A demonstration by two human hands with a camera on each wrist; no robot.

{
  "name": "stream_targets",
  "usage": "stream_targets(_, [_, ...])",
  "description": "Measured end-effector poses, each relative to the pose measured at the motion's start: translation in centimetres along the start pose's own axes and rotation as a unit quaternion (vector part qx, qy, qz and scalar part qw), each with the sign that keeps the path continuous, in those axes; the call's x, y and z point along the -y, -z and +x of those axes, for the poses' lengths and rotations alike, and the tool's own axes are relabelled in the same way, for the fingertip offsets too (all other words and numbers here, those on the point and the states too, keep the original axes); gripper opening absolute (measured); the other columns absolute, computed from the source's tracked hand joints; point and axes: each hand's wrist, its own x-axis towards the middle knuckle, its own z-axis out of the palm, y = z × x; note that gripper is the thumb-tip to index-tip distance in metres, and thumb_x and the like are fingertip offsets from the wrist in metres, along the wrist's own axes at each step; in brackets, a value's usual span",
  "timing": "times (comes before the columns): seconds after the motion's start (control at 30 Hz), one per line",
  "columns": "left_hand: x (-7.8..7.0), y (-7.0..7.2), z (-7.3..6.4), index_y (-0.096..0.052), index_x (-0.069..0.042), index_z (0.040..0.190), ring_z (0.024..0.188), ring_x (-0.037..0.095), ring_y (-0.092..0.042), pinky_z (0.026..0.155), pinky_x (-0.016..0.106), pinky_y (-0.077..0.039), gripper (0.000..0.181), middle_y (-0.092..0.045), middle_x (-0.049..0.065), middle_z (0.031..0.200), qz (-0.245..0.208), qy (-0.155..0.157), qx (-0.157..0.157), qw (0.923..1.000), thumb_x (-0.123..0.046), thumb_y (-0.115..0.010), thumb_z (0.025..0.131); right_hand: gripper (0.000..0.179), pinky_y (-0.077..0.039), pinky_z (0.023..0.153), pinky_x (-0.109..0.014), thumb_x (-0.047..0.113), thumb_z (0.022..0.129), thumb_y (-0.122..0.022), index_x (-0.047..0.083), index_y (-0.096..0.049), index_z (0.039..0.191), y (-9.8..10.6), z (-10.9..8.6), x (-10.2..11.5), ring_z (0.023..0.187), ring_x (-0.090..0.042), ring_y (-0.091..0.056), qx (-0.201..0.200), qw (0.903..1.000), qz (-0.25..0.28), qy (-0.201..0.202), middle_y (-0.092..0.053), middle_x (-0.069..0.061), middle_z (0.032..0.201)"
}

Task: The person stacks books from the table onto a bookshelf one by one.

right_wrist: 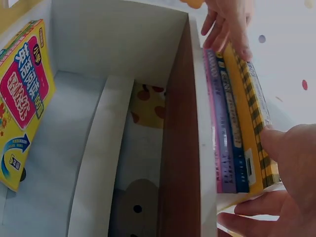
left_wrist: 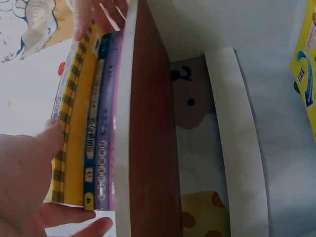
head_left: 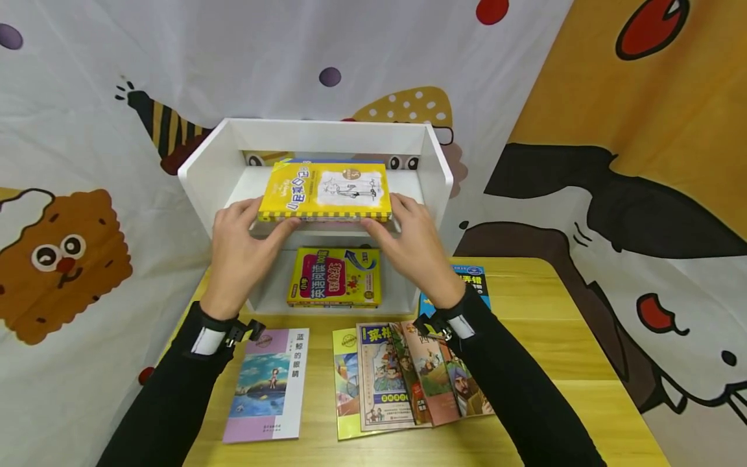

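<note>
A yellow book (head_left: 309, 185) with a checkered spine lies flat on top of a stack on the upper board of a white shelf (head_left: 434, 162). My left hand (head_left: 242, 253) grips its left end, thumb at the front edge and fingers round the side. At the other end, my right hand (head_left: 417, 246) holds it the same way. Beneath it, the left wrist view shows the spines of a dark blue book (left_wrist: 94, 133), a purple book (left_wrist: 104, 123) and a thin pink book (left_wrist: 114, 103), the lowest one against the board.
On the lower level lies a yellow-green book (head_left: 364, 279) with a magenta title panel. A lilac book (head_left: 259, 376) is on the wooden table (head_left: 537, 363) at front left. Several overlapping books (head_left: 385, 376) fan out at front centre; a blue book (head_left: 475, 275) is partly behind my right wrist.
</note>
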Motion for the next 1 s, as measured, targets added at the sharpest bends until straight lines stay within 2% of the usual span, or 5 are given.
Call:
stream_targets(0.13, [0.2,-0.5,0.4,-0.061,-0.024,0.125,0.103,0.026,-0.043,0.085,0.048,-0.033,0.060,-0.060,0.009,0.119,0.005,0.004,-0.016,0.9998,-0.060,-0.064,0.077,0.062,-0.037,0.094,-0.046,0.060,0.085,-0.052,0.024,-0.048,0.136,-0.7,0.6,-0.1,0.118,-0.018,-0.040,-0.004,1.0000,-0.001,0.002,-0.046,-0.004,0.138])
stream_targets(0.33, [0.3,-1.1,0.9,-0.066,-0.015,0.117,0.093,0.026,-0.046,0.078,0.045,-0.033,0.063,-0.064,0.010,0.104,0.019,0.019,-0.028,0.9992,-0.064,-0.061,0.077,0.059,-0.037,0.094,-0.045,0.058,0.085,-0.054,0.024,-0.050,0.132,-1.3,1.4,-0.3,0.116,-0.017,-0.043,-0.016,0.9998,0.004,0.008,-0.050,-0.003,0.134])
stream_targets(0.43, [0.3,-1.2,1.1,-0.067,-0.012,0.111,0.084,0.025,-0.044,0.072,0.042,-0.031,0.064,-0.062,0.009,0.093,0.024,0.025,-0.036,0.9988,-0.065,-0.061,0.076,0.058,-0.037,0.095,-0.045,0.059,0.085,-0.054,0.024,-0.051,0.131,-1.4,1.7,-0.5,0.116,-0.018,-0.044,-0.014,0.9999,0.005,0.003,-0.051,-0.003,0.132])
stream_targets(0.63, [0.4,-1.7,1.3,-0.066,-0.009,0.096,0.071,0.025,-0.039,0.065,0.040,-0.026,0.059,-0.052,0.010,0.073,0.031,0.009,-0.051,0.9982,-0.064,-0.061,0.077,0.058,-0.036,0.097,-0.045,0.059,0.085,-0.054,0.023,-0.051,0.130,-1.5,2.0,-0.7,0.116,-0.018,-0.044,-0.007,0.9999,0.007,-0.004,-0.052,-0.004,0.131])
stream_targets(1.0, [0.5,-2.0,1.8,-0.065,-0.008,0.095,0.071,0.027,-0.038,0.066,0.040,-0.025,0.059,-0.046,0.010,0.071,0.037,0.009,-0.044,0.9983,-0.065,-0.057,0.080,0.061,-0.035,0.099,-0.045,0.060,0.086,-0.051,0.024,-0.048,0.134,-1.4,2.3,-0.9,0.118,-0.017,-0.042,0.003,0.9997,0.004,-0.025,-0.051,-0.004,0.132])
